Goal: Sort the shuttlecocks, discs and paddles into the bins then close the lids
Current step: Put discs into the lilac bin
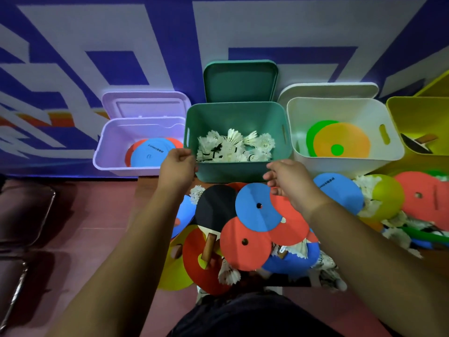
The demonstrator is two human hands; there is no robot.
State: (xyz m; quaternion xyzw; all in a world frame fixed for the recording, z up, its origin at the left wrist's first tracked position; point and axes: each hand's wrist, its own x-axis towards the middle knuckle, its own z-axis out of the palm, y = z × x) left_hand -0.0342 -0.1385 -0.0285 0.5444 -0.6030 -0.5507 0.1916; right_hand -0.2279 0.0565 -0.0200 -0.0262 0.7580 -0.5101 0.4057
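Note:
Four open bins stand in a row by the wall. The purple bin (104,164) holds blue and red discs (150,152). White shuttlecocks (233,144) fill the green bin (230,171). In the white bin (340,164) lie orange and green discs (345,139), and the yellow bin (425,113) holds a paddle (418,142). In front lies a mixed pile: a blue disc (255,207), a red disc (245,242), a black paddle (213,207) and loose shuttlecocks (228,273). My left hand (178,166) hangs curled at the green bin's front left corner, nothing visible in it. My right hand (289,183) hovers over the pile, fingers relaxed.
The green lid (240,81), purple lid (145,103) and white lid (328,90) lean against the blue and white wall. More discs and shuttlecocks (388,195) spread to the right of the pile. Dark chair legs (24,215) stand on the red floor at left.

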